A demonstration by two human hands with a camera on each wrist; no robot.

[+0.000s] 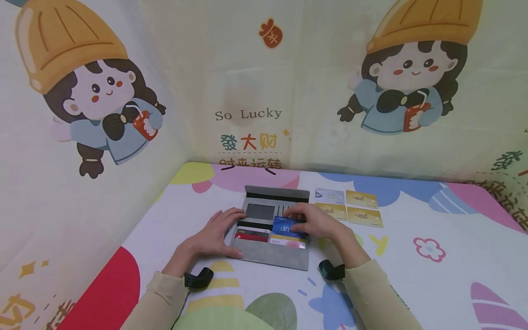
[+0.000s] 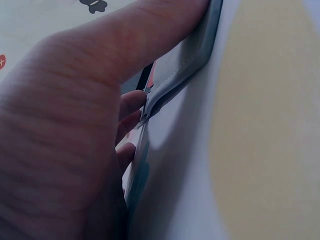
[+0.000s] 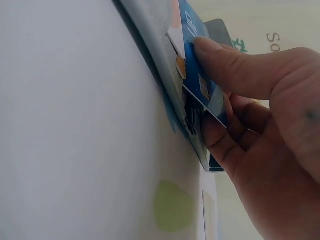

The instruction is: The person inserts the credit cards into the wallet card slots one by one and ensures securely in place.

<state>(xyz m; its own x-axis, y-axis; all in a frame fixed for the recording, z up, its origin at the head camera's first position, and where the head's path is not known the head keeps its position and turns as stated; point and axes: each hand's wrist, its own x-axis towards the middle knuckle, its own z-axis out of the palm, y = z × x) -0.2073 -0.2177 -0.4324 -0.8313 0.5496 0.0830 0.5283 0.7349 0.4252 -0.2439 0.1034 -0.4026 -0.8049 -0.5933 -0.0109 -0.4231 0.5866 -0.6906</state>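
Observation:
A grey card wallet (image 1: 272, 257) lies unfolded on the table, a red-and-grey card (image 1: 252, 234) in its left pocket and a white-pink card (image 1: 288, 242) in its right one. My right hand (image 1: 315, 221) pinches a blue VIP card (image 1: 283, 225) between thumb and fingers. In the right wrist view, the thumb lies across the face of that blue card (image 3: 197, 65), whose lower part overlaps the right pocket. My left hand (image 1: 212, 233) rests along the wallet's left edge, thumb on the lower flap (image 2: 187, 55) and fingertips farther up the side.
Right of the wallet lie a silver card (image 1: 329, 196) and several gold cards, one gold card (image 1: 365, 217) nearest the front. A patterned cloth (image 1: 466, 243) covers the table. Printed wall sheets (image 1: 321, 146) stand behind and at the left.

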